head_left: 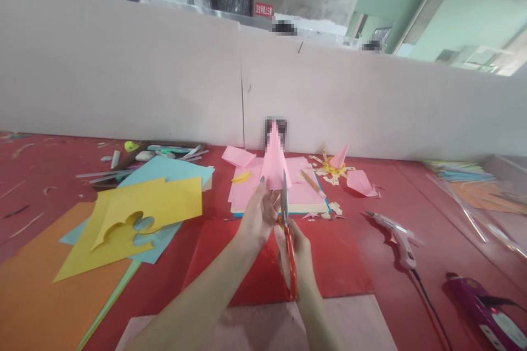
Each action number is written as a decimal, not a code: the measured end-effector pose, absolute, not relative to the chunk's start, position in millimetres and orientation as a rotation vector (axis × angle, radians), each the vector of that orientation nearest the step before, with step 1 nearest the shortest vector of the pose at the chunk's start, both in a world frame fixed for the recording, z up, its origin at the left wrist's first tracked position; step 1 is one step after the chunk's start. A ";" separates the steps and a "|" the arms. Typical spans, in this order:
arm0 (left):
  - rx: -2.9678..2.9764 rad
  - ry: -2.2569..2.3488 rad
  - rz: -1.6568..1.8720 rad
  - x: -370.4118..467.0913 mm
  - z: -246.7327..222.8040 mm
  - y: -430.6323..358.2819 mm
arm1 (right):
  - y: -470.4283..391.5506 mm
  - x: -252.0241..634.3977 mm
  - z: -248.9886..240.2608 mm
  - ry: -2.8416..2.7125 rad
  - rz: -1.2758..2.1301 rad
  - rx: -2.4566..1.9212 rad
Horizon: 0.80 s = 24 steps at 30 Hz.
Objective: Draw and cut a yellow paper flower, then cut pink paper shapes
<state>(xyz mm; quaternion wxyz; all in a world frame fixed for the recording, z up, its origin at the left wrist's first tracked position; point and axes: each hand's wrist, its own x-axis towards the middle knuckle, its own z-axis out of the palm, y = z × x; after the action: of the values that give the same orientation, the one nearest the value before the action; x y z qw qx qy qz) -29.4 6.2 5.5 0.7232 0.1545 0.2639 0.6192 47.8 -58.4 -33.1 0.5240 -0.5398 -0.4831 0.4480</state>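
Note:
A pink paper cone (275, 162) stands point up in my left hand (260, 214), whose fingers are closed on its lower end. My right hand (300, 247) grips red-handled scissors (291, 263), blades pointing away from me. The blades lie against the right side of the cone's lower edge; whether they are cutting cannot be made out. Beneath and behind the hands lies a stack of pink paper sheets (298, 167), with a pencil-like stick (313, 183) and a small yellow paper piece (241, 177) on it. A red board (337, 258) is under my hands.
Yellow sheets with cutouts (173, 197), blue paper (152, 173) and orange paper (24, 285) lie at left, near a tray of tools (164, 149). At right are a pink cone on a yellow flower (338, 160), a glue gun (395, 233) and a purple device (486, 307). A white partition (123, 77) stands behind.

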 end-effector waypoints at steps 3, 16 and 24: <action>0.310 0.581 1.315 -28.9 6.1 5.2 | -56.6 49.8 -37.1 -1.243 1.019 -1.317; 0.253 0.495 1.401 -40.7 13.4 9.8 | -58.2 44.2 -38.3 -1.333 1.095 -1.212; 0.358 0.487 1.367 -38.0 10.6 8.3 | -59.5 46.0 -31.2 -1.188 1.297 -1.219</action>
<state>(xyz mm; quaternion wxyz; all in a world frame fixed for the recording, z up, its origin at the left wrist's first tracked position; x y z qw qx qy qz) -38.0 8.3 10.6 0.7335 0.1627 0.2214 0.6216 46.0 -59.5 -31.2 0.4801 -0.4997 -0.4871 0.5316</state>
